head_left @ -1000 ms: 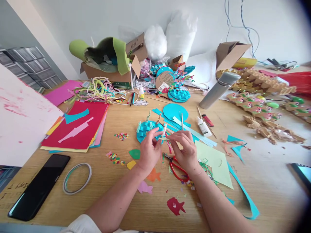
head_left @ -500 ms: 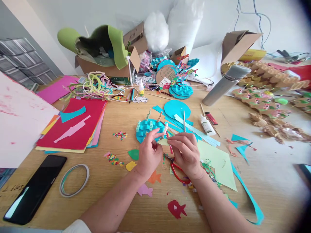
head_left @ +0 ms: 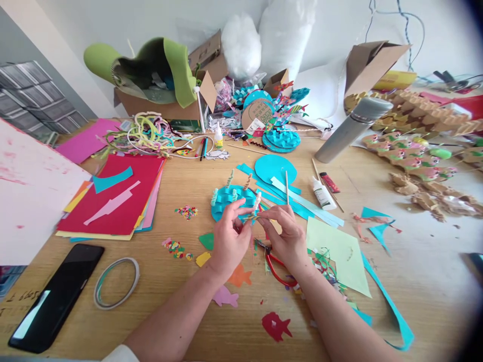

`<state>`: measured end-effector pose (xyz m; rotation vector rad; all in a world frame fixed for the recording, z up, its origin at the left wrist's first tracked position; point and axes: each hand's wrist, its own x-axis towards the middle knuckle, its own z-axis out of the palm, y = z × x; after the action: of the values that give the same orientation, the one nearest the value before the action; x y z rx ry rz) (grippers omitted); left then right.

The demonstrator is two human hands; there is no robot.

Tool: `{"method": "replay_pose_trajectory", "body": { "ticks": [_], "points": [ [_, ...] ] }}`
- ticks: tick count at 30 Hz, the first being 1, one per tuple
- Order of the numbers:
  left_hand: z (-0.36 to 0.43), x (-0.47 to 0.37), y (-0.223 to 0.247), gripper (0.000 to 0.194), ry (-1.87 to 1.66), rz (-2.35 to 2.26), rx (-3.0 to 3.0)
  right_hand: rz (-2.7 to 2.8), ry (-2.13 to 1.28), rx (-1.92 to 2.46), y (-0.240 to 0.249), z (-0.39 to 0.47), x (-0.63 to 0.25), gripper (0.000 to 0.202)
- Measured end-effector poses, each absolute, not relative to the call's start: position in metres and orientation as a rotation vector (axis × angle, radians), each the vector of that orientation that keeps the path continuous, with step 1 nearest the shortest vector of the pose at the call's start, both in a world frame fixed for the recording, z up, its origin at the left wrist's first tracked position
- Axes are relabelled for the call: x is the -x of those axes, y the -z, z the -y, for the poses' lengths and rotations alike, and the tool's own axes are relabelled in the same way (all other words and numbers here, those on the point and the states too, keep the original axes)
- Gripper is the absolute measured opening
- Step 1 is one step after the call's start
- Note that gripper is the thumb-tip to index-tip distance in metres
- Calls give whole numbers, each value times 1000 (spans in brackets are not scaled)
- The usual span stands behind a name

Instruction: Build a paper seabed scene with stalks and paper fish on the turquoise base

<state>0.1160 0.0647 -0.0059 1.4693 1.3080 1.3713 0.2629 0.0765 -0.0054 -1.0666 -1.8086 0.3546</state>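
Observation:
My left hand pinches a small pale green paper piece with thumb and fingers. On its other side my right hand grips the same piece at its edge, with fingertips close to the left ones. Just beyond the hands lies a blue woven paper disc with curled pipe cleaners standing on it, partly hidden by my left hand. Red-handled scissors lie under my right hand. Paper fish lie nearer: orange, pink and red.
Coloured paper sheets, a black phone and a tape roll are on the left. A glue bottle, a grey flask and a light green sheet are on the right. A cardboard box stands behind.
The green piece has turned and now shows mostly its thin edge. My right hand's fingers have shifted and closed in on it. The view has moved slightly.

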Motion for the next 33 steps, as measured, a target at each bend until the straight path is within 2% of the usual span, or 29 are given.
{"method": "replay_pose_trajectory", "body": {
  "ticks": [17, 33],
  "points": [
    [-65, -116, 9, 39, -1379, -1330, -1464, 1818, -389, 1106, 3, -77, -261, 19],
    [-67, -117, 12, 39, -1361, -1328, -1449, 1823, -386, 1091, 9, -78, -264, 10]
  ]
}}
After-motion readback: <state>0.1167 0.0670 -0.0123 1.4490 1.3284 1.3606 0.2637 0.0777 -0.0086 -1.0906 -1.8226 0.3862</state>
